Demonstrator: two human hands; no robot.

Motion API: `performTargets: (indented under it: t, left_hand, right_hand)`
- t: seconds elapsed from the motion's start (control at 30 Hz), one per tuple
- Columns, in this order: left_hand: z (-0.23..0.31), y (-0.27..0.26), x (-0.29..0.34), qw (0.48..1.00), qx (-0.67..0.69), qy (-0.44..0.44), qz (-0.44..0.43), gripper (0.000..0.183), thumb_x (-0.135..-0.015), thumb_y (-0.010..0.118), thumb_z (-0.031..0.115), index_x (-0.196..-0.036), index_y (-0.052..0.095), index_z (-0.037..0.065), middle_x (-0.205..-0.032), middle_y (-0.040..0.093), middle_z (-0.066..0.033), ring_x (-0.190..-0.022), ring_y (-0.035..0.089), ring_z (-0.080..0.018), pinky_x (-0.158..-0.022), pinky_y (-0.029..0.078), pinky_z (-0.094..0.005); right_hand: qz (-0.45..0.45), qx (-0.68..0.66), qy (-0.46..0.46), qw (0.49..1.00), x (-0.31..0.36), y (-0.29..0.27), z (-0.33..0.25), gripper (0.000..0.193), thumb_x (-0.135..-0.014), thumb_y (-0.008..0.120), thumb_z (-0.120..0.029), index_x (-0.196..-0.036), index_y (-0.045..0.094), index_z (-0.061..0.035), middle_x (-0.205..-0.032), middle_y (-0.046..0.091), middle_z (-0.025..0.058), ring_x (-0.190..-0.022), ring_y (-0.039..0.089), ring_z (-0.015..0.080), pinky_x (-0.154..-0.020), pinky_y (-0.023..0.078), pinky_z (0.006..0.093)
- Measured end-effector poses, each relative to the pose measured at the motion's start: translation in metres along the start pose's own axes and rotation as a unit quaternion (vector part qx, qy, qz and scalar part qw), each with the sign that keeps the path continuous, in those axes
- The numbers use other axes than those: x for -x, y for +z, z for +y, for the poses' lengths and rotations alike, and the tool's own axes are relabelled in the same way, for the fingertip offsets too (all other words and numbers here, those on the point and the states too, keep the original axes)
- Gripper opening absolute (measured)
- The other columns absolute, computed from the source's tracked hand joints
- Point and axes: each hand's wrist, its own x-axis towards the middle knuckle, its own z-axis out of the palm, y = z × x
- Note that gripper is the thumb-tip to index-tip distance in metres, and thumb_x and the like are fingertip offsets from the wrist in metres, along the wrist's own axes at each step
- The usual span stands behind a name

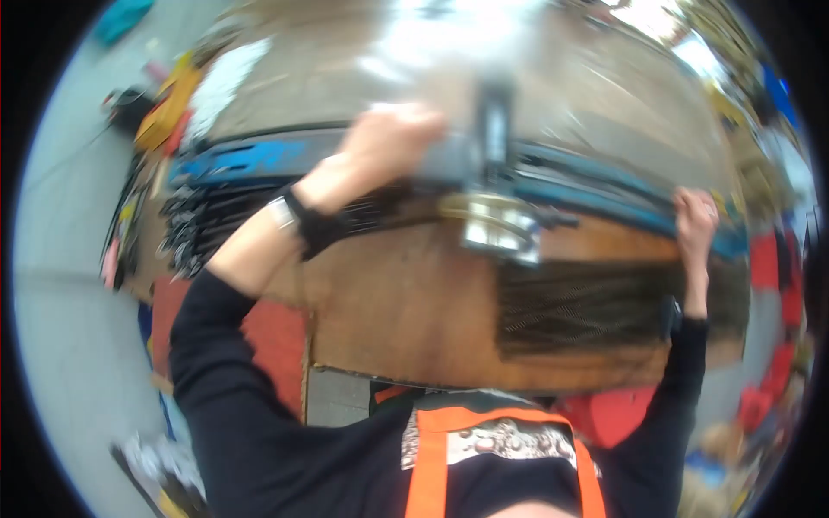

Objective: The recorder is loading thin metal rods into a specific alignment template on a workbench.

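My left hand [390, 142], blurred by motion, is closed over the far side of a long blue bar [268, 160] that runs across the table. What it holds, if anything, cannot be made out. My right hand [696, 216] is closed in a fist by the right end of that bar; its grip is hidden too. Between my hands, nearer the left, a shiny metal device with a rounded body [496, 226] and a dark upright part [494, 129] sits at the bar. Clear plastic-like sheeting [604, 104] lies beyond the bar.
The brown wooden tabletop [397, 302] lies before me, with a dark mesh-like sheet [596, 306] on its right. Several black rod-like parts [203, 216] lie at the left, above a red panel [276, 345]. A yellow object [164, 112] stands far left; red items [768, 259] are at the right.
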Motion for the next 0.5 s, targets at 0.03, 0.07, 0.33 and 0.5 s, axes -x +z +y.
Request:
performTargets:
  t: [0.03, 0.07, 0.33, 0.5]
  left_hand:
    - [0.002, 0.008, -0.01, 1.0, -0.011, 0.002, 0.0, 0.007, -0.085, 0.059, 0.014, -0.08, 0.062, 0.008, -0.077, 0.064, -0.0129, -0.067, 0.064, -0.0338, -0.055, 0.053, -0.0422]
    - [0.003, 0.01, -0.01, 1.0, -0.007, -0.016, -0.012, 0.009, -0.088, 0.059, 0.014, -0.083, 0.061, 0.007, -0.077, 0.063, -0.0137, -0.07, 0.064, -0.0341, -0.059, 0.052, -0.0424]
    - [0.015, 0.017, -0.008, 0.993, 0.045, -0.085, -0.065, 0.026, -0.094, 0.058, 0.026, -0.08, 0.058, 0.005, -0.074, 0.063, -0.0156, -0.073, 0.064, -0.0365, -0.064, 0.051, -0.0459]
    - [0.011, 0.015, -0.018, 0.982, 0.067, -0.113, -0.139, 0.03, -0.096, 0.055, 0.03, -0.08, 0.056, 0.004, -0.07, 0.062, -0.0186, -0.072, 0.064, -0.0384, -0.064, 0.05, -0.0488]
  right_hand:
    - [-0.026, 0.0, 0.037, 0.999, 0.006, -0.002, 0.002, 0.006, -0.085, 0.065, -0.003, -0.09, 0.067, -0.001, -0.081, 0.065, 0.0128, -0.084, 0.061, 0.0291, -0.079, 0.047, 0.0389]
    - [-0.021, 0.003, 0.039, 0.999, 0.012, 0.005, 0.005, 0.006, -0.087, 0.065, -0.003, -0.091, 0.066, -0.0006, -0.085, 0.065, 0.0133, -0.084, 0.06, 0.0293, -0.079, 0.047, 0.0388]
    - [0.0, -0.033, 0.086, 0.996, 0.014, 0.016, -0.004, 0.007, -0.092, 0.062, -0.009, -0.093, 0.063, -0.0026, -0.087, 0.059, 0.0107, -0.088, 0.056, 0.0283, -0.081, 0.043, 0.0379]
    - [0.007, -0.046, 0.103, 0.994, 0.016, 0.02, -0.008, 0.007, -0.093, 0.062, -0.01, -0.094, 0.063, -0.0024, -0.087, 0.059, 0.01, -0.089, 0.056, 0.0277, -0.084, 0.043, 0.0379]
